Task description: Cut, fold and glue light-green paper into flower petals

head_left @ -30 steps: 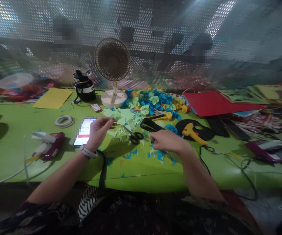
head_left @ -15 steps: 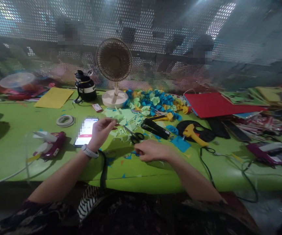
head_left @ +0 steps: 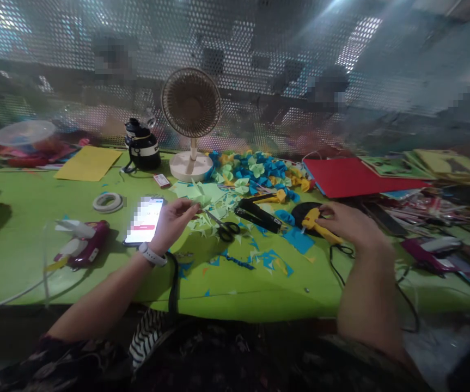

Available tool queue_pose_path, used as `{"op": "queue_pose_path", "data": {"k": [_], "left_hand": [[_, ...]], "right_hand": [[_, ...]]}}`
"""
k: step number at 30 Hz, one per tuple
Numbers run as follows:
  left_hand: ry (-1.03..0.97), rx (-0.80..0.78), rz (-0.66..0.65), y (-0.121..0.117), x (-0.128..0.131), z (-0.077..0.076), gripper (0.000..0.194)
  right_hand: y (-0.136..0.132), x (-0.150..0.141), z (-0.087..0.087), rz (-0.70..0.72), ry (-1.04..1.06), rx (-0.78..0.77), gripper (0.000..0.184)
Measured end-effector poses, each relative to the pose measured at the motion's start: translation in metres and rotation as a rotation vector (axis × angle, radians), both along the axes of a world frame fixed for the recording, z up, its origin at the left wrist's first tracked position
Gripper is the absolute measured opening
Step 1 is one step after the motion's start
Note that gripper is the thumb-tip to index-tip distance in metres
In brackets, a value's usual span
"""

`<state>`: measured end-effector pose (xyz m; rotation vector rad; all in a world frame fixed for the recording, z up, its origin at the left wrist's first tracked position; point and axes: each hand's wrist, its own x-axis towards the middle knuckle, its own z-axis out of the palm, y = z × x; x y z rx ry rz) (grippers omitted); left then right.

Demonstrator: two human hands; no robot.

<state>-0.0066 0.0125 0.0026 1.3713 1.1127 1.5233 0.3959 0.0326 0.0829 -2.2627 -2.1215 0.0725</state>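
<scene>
My left hand (head_left: 176,219), with a pale watch band at the wrist, is closed in a pinch beside the phone (head_left: 145,220). A folded pale green paper piece (head_left: 197,191) shows at its fingertips. My right hand (head_left: 347,222) is at the yellow hot glue gun (head_left: 311,219), thumb and fingers closed about its body, partly hiding it. The gun lies over a dark round object. Between my hands are black-handled scissors (head_left: 229,231) and a black stapler (head_left: 259,215). A blue paper square (head_left: 299,239) lies near the gun's nozzle.
A fan (head_left: 191,163) and a dark bottle (head_left: 142,149) stand behind. Blue, green and yellow paper flowers (head_left: 255,166) are heaped beside the fan. Red sheets (head_left: 353,177) lie right. A tape roll (head_left: 108,202) and a maroon power strip (head_left: 83,245) sit left. Cords cross the table's front.
My right hand has moved right, from the table's middle near the scissors to the glue gun, uncovering blue paper scraps. My left hand has shifted slightly right and stays pinched.
</scene>
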Motion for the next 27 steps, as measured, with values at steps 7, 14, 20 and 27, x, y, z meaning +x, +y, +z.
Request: {"op": "queue_pose_path", "data": {"k": [7, 14, 20, 27], "left_hand": [[-0.020, -0.019, -0.036, -0.002, 0.004, -0.001, 0.031], [-0.026, -0.030, -0.060, -0.002, 0.007, -0.002, 0.030], [-0.011, -0.029, -0.074, -0.004, 0.007, 0.002, 0.029], [0.069, 0.001, -0.093, -0.004, 0.007, -0.004, 0.031]], "right_hand": [[0.012, 0.015, -0.052, -0.121, -0.193, -0.199, 0.038], [0.017, 0.012, -0.057, -0.186, -0.151, -0.044, 0.044], [0.014, 0.015, -0.040, -0.392, 0.182, 0.451, 0.039], [-0.002, -0.046, -0.014, -0.051, 1.315, 0.114, 0.037]]}}
